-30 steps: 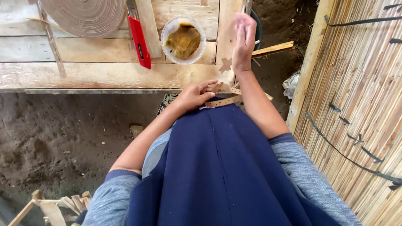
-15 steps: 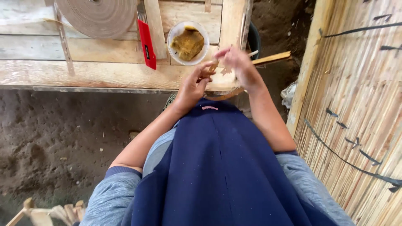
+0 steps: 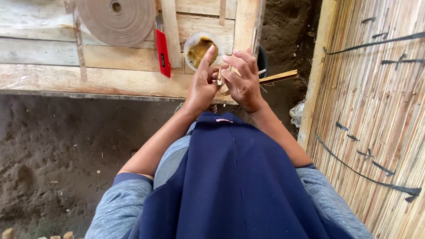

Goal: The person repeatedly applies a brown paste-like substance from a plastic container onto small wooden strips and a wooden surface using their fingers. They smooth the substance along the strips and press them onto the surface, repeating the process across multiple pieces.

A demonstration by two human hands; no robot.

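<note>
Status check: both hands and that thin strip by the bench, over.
Left hand and right hand together, pinching a thin tan strip. Yellow-brown paste bowl just beyond fingers. Nothing between the hands.

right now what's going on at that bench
A person stands at a wooden bench, both hands raised together just above its front edge. The left hand and right hand pinch a thin tan strip between the fingertips; how it is being worked is too small to tell. Just behind the hands sits a small bowl of yellow-brown paste. A red cutter and a large roll of tan tape lie on the bench to the left. A bamboo screen stands on the right.
</note>
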